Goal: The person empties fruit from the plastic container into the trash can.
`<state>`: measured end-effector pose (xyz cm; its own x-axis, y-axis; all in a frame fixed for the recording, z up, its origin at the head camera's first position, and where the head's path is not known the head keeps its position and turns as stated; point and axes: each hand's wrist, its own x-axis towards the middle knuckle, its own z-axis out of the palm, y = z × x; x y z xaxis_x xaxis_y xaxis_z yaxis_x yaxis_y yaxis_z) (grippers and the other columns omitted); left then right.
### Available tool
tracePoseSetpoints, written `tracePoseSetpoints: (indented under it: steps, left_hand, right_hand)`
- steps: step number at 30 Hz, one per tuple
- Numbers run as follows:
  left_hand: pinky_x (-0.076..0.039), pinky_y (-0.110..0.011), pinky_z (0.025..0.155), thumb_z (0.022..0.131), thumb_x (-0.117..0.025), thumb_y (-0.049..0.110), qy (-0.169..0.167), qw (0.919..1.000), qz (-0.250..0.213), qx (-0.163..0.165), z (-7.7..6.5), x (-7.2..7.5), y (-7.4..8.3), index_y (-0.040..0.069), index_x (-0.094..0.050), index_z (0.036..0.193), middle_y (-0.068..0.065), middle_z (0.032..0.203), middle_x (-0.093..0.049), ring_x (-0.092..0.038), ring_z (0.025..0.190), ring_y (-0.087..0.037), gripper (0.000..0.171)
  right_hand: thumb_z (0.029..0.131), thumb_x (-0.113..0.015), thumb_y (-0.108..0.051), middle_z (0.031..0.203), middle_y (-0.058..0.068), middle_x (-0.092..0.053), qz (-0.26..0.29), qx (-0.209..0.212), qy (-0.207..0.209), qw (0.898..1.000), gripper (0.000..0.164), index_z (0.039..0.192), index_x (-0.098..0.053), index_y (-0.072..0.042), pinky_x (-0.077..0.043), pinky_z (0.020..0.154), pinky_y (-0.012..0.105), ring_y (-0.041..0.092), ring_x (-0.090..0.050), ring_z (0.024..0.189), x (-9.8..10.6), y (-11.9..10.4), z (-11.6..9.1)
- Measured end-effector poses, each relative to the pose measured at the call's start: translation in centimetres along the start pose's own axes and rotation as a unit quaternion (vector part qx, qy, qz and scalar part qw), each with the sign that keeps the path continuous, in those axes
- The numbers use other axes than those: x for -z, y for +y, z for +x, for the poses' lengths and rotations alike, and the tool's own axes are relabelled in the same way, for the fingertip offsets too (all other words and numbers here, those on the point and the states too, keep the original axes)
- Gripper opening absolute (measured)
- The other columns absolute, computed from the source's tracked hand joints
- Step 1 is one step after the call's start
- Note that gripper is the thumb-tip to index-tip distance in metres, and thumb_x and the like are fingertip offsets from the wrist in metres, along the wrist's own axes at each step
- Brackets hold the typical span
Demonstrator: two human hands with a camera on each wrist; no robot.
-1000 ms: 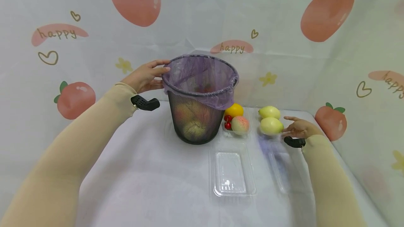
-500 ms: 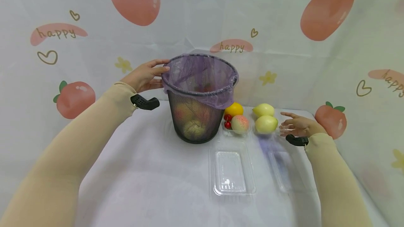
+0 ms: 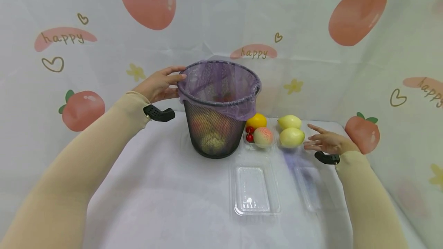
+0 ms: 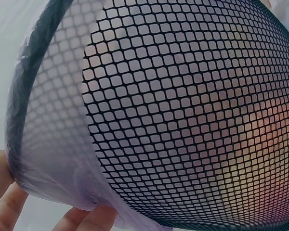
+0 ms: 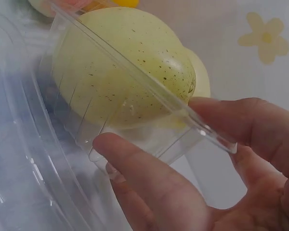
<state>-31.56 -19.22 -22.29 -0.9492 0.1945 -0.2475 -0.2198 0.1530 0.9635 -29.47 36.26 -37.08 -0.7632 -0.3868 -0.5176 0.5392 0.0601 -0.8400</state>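
In the head view, a black mesh wastebasket lined with a purple plastic bag stands upright. My left hand holds its left rim, with fingertips over the rim and others against the outside. Fruit inside shows blurred through the mesh in the left wrist view. On the right, two pale yellow, lemon-shaped fruits lie in a clear plastic tray. My right hand is at the tray's right end, fingers spread and mostly straight. In the right wrist view its fingers lie around the tray's corner; firm contact is unclear.
Between basket and lemons, an orange, a peach and red cherries sit in another clear tray. Nearer stands a clear tray, with another right of it. A fruit-printed cloth hangs behind the white table.
The two pale yellow fruits have shifted slightly left toward the peach. My right hand has drawn back a little to the right, its fingers more spread. My left hand has stayed on the rim.
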Motion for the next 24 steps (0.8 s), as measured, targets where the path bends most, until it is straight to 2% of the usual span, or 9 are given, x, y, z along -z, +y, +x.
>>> tracePoseSetpoints:
  steps: [5,13,17,21,24]
  left_hand:
    - [-0.055,-0.021,0.076,0.097,-0.059,0.031,0.001,1.0,0.002,-0.001,0.0,0.0,0.0,0.03,-0.035,0.15,-0.01,0.133,-0.042,-0.06,0.105,-0.017,0.058]
    - [-0.054,-0.023,0.078,0.097,-0.059,0.031,-0.007,1.0,-0.002,-0.004,0.0,0.1,-0.1,0.031,-0.035,0.15,-0.009,0.134,-0.042,-0.061,0.106,-0.017,0.058]
    - [-0.054,-0.023,0.078,0.097,-0.059,0.03,-0.011,0.9999,-0.002,-0.007,-0.1,0.1,-0.2,0.031,-0.034,0.15,-0.009,0.136,-0.041,-0.061,0.106,-0.017,0.059]
    - [-0.054,-0.022,0.078,0.097,-0.059,0.031,-0.012,0.9999,0.005,-0.009,-0.1,0.1,-0.1,0.031,-0.033,0.151,-0.009,0.137,-0.041,-0.061,0.104,-0.016,0.06]
    - [-0.054,-0.022,0.079,0.097,-0.059,0.032,-0.011,0.9999,0.009,-0.008,-0.2,0.1,-0.1,0.032,-0.033,0.151,-0.009,0.137,-0.041,-0.061,0.104,-0.016,0.06]
  right_hand:
    - [0.103,-0.038,0.001,0.154,0.025,0.024,0.044,0.011,-0.005,0.999,0.08,0.152,0.015,-0.033,-0.048,0.098,0.027,0.019,-0.066,0.102,0.0,0.3,-0.4]
    - [0.104,-0.037,-0.001,0.155,0.017,0.027,0.062,0.038,0.004,0.997,0.077,0.153,0.013,-0.034,-0.051,0.093,0.023,0.016,-0.068,0.102,0.0,0.5,-1.7]
    - [0.103,-0.037,0.002,0.154,0.015,0.026,0.123,0.056,-0.001,0.991,0.08,0.153,0.011,-0.037,-0.047,0.099,0.028,0.023,-0.067,0.104,-0.3,0.1,-2.4]
    - [0.103,-0.035,0.003,0.154,0.012,0.021,0.184,0.073,-0.008,0.98,0.077,0.154,0.003,-0.041,-0.044,0.104,0.031,0.029,-0.066,0.108,-0.8,-0.8,-3.2]
    - [0.103,-0.035,0.003,0.155,0.01,0.026,0.211,0.081,-0.021,0.974,0.072,0.151,-0.015,-0.047,-0.046,0.101,0.028,0.031,-0.065,0.109,-1.3,-1.7,-3.8]
